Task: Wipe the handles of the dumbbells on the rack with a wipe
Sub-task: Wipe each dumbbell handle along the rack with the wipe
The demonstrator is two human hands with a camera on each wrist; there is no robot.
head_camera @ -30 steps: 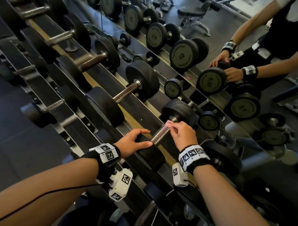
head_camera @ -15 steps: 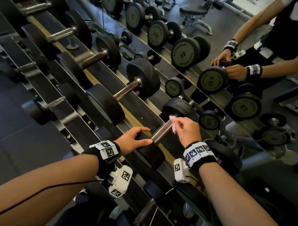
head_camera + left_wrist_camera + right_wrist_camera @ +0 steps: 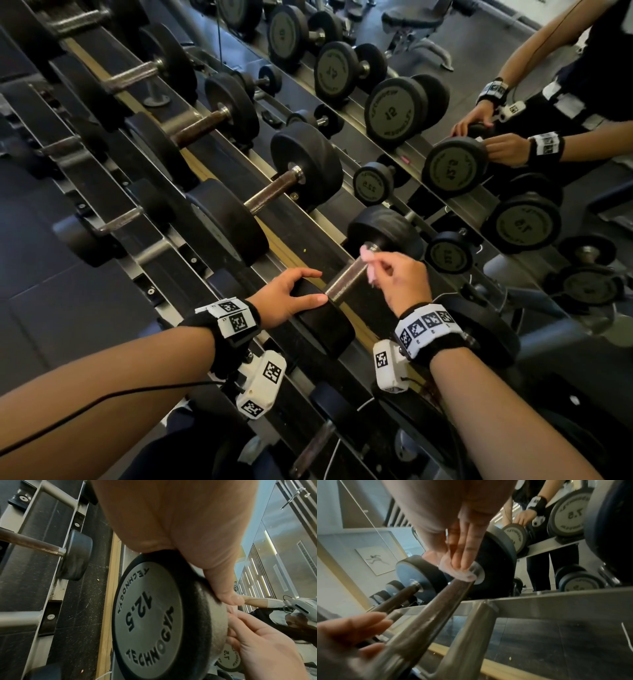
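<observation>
- my left hand (image 3: 289, 296) grips the dumbbell's (image 3: 349, 279) near head; only the left wrist view shows its grey "12.5" face.
- my right hand (image 3: 402, 279) pinches a crumpled pink wipe (image 3: 368, 262) against the knurled metal handle (image 3: 346, 279) on the rack (image 3: 308, 219).
</observation>
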